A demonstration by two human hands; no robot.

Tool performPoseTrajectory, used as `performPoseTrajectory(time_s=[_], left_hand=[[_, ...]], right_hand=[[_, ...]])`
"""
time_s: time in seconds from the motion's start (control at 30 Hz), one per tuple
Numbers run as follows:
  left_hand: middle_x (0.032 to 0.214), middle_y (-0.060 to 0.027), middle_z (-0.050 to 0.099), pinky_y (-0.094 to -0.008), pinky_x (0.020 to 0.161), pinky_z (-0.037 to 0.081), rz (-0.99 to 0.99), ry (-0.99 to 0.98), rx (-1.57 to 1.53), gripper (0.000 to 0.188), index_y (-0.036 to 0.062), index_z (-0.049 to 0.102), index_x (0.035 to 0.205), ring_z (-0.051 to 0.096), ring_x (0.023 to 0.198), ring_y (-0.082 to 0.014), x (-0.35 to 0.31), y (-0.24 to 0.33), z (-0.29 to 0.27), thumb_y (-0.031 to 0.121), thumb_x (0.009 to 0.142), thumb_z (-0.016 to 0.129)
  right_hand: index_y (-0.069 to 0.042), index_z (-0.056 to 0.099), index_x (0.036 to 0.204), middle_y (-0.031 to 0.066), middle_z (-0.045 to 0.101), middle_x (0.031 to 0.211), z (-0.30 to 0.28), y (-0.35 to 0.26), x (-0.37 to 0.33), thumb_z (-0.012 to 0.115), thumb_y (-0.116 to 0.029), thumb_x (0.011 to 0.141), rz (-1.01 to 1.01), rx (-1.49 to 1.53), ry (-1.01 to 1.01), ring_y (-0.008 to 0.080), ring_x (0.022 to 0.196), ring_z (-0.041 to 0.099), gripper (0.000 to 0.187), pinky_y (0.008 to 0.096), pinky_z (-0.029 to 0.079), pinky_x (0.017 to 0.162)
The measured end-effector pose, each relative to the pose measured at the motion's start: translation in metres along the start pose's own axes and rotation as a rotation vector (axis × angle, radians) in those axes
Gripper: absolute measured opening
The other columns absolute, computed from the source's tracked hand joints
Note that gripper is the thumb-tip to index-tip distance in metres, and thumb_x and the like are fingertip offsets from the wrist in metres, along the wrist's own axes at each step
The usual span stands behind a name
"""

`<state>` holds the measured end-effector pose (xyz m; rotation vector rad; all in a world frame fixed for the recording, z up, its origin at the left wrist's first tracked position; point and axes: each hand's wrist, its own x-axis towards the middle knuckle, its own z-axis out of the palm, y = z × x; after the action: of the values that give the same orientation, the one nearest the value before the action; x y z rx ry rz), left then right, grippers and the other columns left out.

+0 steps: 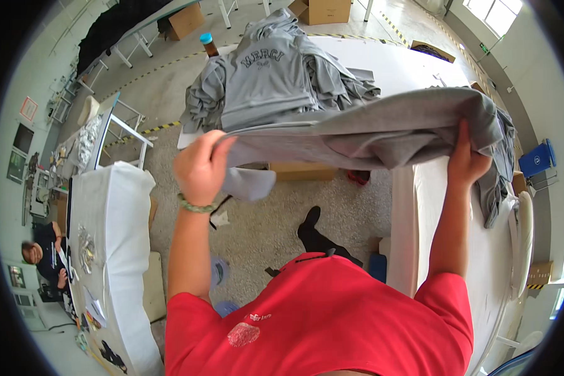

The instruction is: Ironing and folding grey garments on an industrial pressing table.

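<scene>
A grey sweatshirt (382, 128) is stretched sideways in front of me, held up between my two hands. My left hand (198, 168) is closed on its left end, with the thumb on top. At the other end my right hand (471, 156) grips the bunched cloth, its fingers partly hidden by folds. A loose grey flap (249, 183) hangs below, near my left hand. Behind the held cloth, a pile of grey hoodies (266, 78) lies on the white table (391, 62), the top one back up with dark lettering.
A bottle with a blue cap (208, 44) stands beside the pile. More grey garments (496, 185) hang over the right table (448, 250). At left is a white-covered table (124, 213), with a person (46, 250) beyond it. A cardboard box (302, 171) sits under the far table.
</scene>
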<state>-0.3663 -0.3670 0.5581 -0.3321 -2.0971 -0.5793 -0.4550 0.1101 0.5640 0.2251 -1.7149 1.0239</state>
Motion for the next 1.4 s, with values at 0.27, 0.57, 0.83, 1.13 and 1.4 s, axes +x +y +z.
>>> performPoseTrajectory(time_s=[0.27,0.57,0.83,1.13,1.4], left_hand=[[0.08,-0.0083,0.07,-0.036,0.057,0.05,0.303,-0.004,0.425,0.022,0.0061,0.072,0.102,0.067,0.065,-0.0266,0.092,-0.125,-0.026,0.017,0.089,0.085],[0.084,-0.0111,0.072,-0.0378,0.061,0.052,0.377,-0.102,0.592,0.02,0.0046,0.072,0.105,0.068,0.069,-0.0311,0.166,-0.262,-0.007,0.016,0.092,0.083],[0.088,-0.0072,0.071,-0.036,0.063,0.054,0.433,-0.115,0.509,0.026,0.01,0.07,0.106,0.07,0.076,-0.0262,0.255,-0.446,0.155,0.028,0.092,0.082],[0.14,-0.0195,0.058,-0.0494,0.104,0.051,-0.61,-0.843,0.118,0.061,0.0047,0.058,0.139,0.06,0.125,-0.0416,0.066,-0.451,0.296,0.039,0.092,0.076],[0.132,-0.019,0.062,-0.0482,0.099,0.053,-0.491,-0.821,0.182,0.059,0.0029,0.057,0.139,0.064,0.117,-0.0375,0.0,-0.428,0.277,0.03,0.091,0.08]], right_hand=[[0.003,0.075,0.12,0.0125,0.078,0.117,0.163,0.018,0.016,0.079,-0.008,0.094,-0.101,-0.021,0.059,0.0199,0.106,0.073,0.028,0.0326,0.052,0.101],[-0.001,0.076,0.118,0.0145,0.076,0.115,0.282,-0.001,0.054,0.079,-0.018,0.095,-0.33,-0.563,-0.211,0.0248,0.102,0.073,0.028,0.0362,0.054,0.096],[0.001,0.065,0.133,0.0173,0.078,0.108,0.52,0.066,0.13,0.081,-0.048,0.091,0.208,-0.238,-0.452,0.0321,0.102,0.075,0.066,0.0421,0.056,0.094],[-0.011,0.047,0.154,0.0196,0.055,0.15,0.538,0.167,-0.097,0.076,-0.039,0.095,0.304,-0.457,-1.161,0.0389,0.139,0.054,0.072,0.0505,0.047,0.111],[-0.003,0.067,0.133,0.0125,0.075,0.12,0.372,0.132,-0.148,0.078,-0.019,0.096,0.876,-0.434,-0.705,0.023,0.11,0.072,0.042,0.0358,0.055,0.097]])
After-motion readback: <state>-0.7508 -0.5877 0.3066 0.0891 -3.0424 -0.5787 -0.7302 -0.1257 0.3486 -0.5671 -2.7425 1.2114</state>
